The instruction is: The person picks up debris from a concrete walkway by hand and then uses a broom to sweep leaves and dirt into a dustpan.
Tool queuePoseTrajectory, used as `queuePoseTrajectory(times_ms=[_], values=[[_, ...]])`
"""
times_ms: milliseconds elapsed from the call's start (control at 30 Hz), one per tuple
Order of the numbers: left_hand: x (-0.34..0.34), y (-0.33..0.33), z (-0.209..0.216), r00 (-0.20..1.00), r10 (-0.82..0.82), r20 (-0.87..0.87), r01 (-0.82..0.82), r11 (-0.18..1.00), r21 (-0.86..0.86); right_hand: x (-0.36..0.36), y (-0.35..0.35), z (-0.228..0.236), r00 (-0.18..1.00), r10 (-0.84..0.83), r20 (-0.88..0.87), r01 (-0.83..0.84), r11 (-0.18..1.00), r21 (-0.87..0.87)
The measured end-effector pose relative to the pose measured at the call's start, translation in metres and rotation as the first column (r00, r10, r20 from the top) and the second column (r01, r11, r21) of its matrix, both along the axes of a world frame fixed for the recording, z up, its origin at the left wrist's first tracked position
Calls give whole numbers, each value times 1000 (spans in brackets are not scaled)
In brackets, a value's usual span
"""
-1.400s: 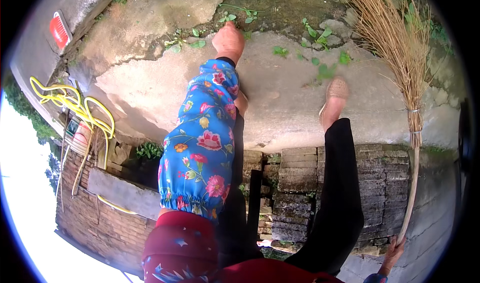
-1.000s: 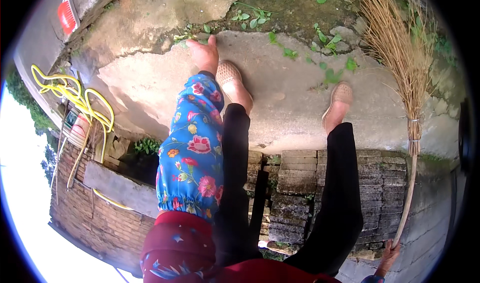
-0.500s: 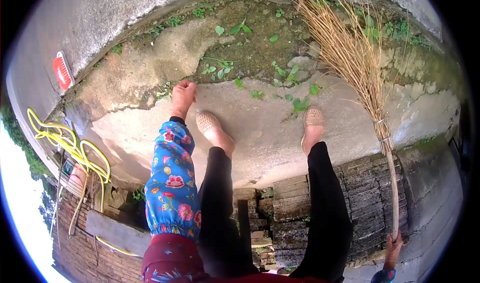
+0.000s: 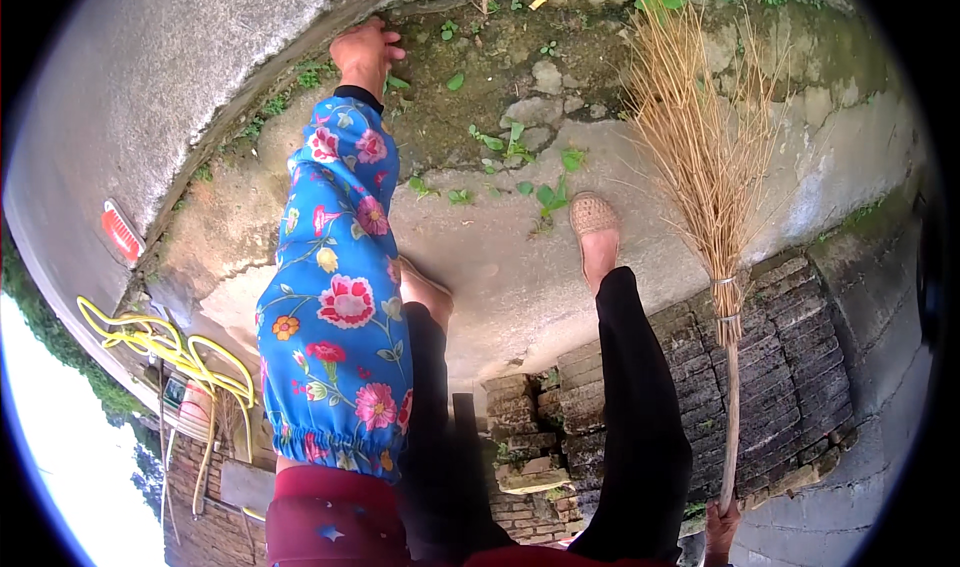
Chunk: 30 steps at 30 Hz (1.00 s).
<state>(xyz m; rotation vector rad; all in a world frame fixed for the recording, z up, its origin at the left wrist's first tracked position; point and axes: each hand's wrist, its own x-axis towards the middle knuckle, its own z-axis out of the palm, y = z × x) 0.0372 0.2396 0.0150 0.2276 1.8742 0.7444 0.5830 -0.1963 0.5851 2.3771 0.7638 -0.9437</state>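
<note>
My left hand (image 4: 365,52), with a blue floral sleeve cover on its arm, reaches to the mossy ground at the foot of the concrete wall. Its fingers are loosely bent and a little apart, and nothing shows in them. Small green weeds (image 4: 396,83) grow beside its wrist. At the lower right my right hand (image 4: 721,529) is closed round the wooden handle of a twig broom (image 4: 705,167). The broom's tan bristles fan out away from me over the ground.
Leafy weeds (image 4: 545,197) sprout from the cracked concrete between my feet and the wall (image 4: 230,57). A red brush (image 4: 122,232) lies at the left, above a coiled yellow hose (image 4: 150,342). Stacked grey tiles (image 4: 770,367) stand behind my legs.
My left hand has moved away from me, from the weeds near my left foot to the base of the wall. The broom has swung left and more upright, with my right hand still on it.
</note>
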Motion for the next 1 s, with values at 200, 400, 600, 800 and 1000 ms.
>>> queuePoseTrajectory(times_ms=[200,400,600,800,1000], values=[[52,-25,-6,883,-418,-211,458,865,204,-44,14,-24,727,-685,-44,682,728,-66],[149,37,7,950,-302,-77,309,944,116,-2,-68,-32,789,-595,-150,612,783,113],[175,55,3,994,-97,43,97,995,-3,-32,-41,-50,786,-616,-49,617,787,-5],[162,49,-13,987,-3,161,-29,980,197,-21,-74,-66,798,-591,-118,599,799,49],[164,-9,-2,918,-391,68,372,907,197,-24,-58,-63,687,-722,-78,724,690,-16]])
